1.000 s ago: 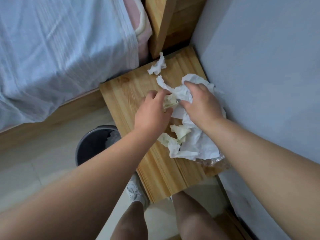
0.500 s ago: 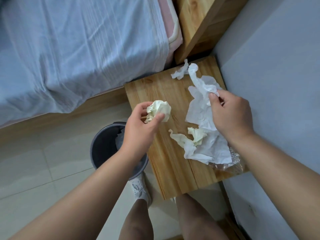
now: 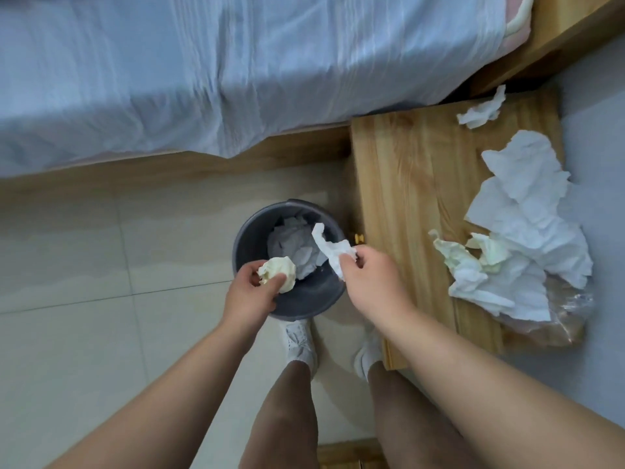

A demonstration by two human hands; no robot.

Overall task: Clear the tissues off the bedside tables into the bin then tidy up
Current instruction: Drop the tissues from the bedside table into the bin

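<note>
Both hands are over the grey bin [image 3: 304, 299]: left hand [image 3: 248, 292] grips a yellowish balled-up tissue [image 3: 279, 273], right hand [image 3: 368, 279] pinches a white tissue strip [image 3: 329, 250]. Plenty more crumpled tissues [image 3: 527, 238] sit on the wooden bench [image 3: 406, 184] beside the bed [image 3: 203, 72].

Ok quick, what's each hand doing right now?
Left hand: gripping a crumpled yellowish tissue ball, above the bin.
Right hand: pinching a white tissue, also above the bin.
</note>
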